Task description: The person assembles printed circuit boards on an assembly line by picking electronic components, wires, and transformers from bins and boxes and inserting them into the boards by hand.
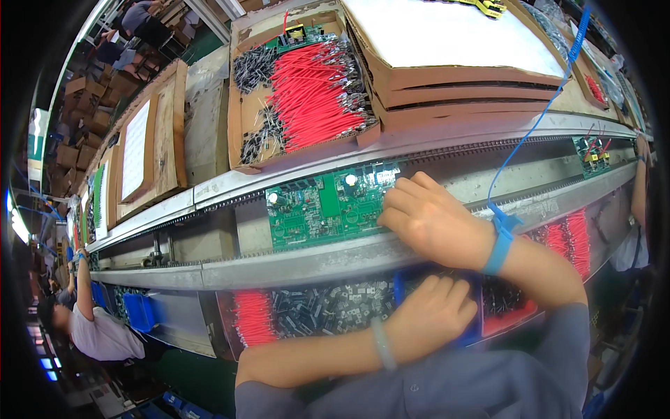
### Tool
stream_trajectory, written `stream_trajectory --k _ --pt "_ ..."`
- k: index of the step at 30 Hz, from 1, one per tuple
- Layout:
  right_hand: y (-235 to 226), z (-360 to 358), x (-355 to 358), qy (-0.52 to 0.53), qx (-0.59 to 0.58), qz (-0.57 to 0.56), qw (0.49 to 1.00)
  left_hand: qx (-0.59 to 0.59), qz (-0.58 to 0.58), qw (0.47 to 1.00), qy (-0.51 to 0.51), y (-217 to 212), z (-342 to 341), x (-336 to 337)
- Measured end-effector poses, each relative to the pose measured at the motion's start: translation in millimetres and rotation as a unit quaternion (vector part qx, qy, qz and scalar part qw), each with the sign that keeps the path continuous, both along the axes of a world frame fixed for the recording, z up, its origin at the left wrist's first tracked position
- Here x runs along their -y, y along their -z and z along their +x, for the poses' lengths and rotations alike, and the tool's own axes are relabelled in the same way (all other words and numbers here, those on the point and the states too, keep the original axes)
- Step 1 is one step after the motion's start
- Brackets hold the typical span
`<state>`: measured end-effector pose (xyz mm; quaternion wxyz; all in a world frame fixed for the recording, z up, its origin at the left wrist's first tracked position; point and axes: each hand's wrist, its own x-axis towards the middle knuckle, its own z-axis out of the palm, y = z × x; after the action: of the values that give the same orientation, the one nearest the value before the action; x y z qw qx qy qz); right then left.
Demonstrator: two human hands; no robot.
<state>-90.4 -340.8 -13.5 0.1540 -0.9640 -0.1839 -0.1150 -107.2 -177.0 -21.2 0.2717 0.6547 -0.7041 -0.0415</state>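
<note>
A green circuit board (328,204) with white round capacitors and other parts lies on the rail conveyor. Over its right end is my right hand (429,216), fingers curled down onto the board; what they pinch, if anything, is hidden. A blue wrist strap (500,241) with a coiled cord circles that wrist. Below the near rail, my left hand (434,307) is closed with bent fingers over a blue bin (477,286). The hand covers most of the bin, and I cannot make out anything in its fingers. A pale bangle (383,343) sits on the left wrist.
Trays hold small black components (335,307) and red wires (252,318) along the near side. Beyond the conveyor (230,274) stands a cardboard box (304,158) of red-wired parts, beside stacked cartons (460,91). Another board (593,155) sits farther right. Other people work at both ends.
</note>
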Motion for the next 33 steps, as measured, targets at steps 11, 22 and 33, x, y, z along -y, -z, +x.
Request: stream_trajectory --k 11,22,33 --pt "-4.2 7.3 -10.1 0.010 0.005 -0.045 0.999 -0.187 0.026 0.982 -0.003 -37.5 38.3 -51.6" --pt "-4.7 11.1 -10.4 0.053 -0.028 0.012 0.998 -0.225 0.015 0.903 -0.365 -12.5 127.6 -116.7" --pt "-1.6 -33.2 -105.3 -0.153 -0.125 -0.028 0.980 -0.117 -0.006 0.929 -0.351 -2.3 134.5 -101.2"
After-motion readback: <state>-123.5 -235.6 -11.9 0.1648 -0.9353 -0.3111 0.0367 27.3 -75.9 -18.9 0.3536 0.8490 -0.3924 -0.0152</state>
